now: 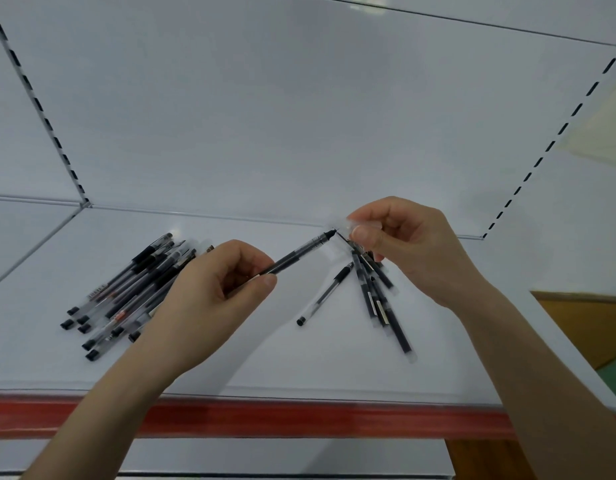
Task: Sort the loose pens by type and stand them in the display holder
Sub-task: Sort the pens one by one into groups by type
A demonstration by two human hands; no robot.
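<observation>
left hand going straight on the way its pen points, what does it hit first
Probably the clear cap pinched by the right hand, just beyond the tip of the pen; depth unclear.

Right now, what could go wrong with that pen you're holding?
The pen in the left hand has its tip bare, so it might mark the right hand or the shelf. The clear cap that the right hand pinches is see-through; if dropped, it could be hard to spot. The left hand could also knock the pile of pens beside it.
</observation>
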